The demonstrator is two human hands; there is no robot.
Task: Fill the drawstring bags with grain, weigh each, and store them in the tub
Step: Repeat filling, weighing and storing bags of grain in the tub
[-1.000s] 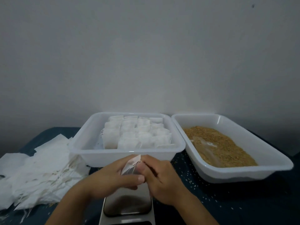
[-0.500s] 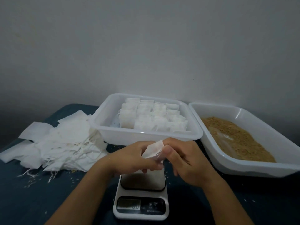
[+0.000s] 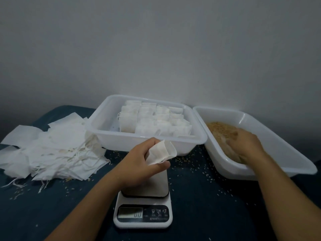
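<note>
My left hand (image 3: 139, 164) grips an empty drawstring bag (image 3: 160, 152), mouth open, above the scale (image 3: 144, 204) reading zero; my right hand (image 3: 246, 145) digs into the grain (image 3: 218, 127), blurred, so I cannot tell its grasp. Many filled bags (image 3: 154, 120) already stand in the tub (image 3: 111, 136); a pile of empties (image 3: 52, 148) remains on the worktop

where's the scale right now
In the head view the kitchen scale sits bottom centre on the dark cloth, just in front of the tub of filled bags, partly under the left hand.
</note>
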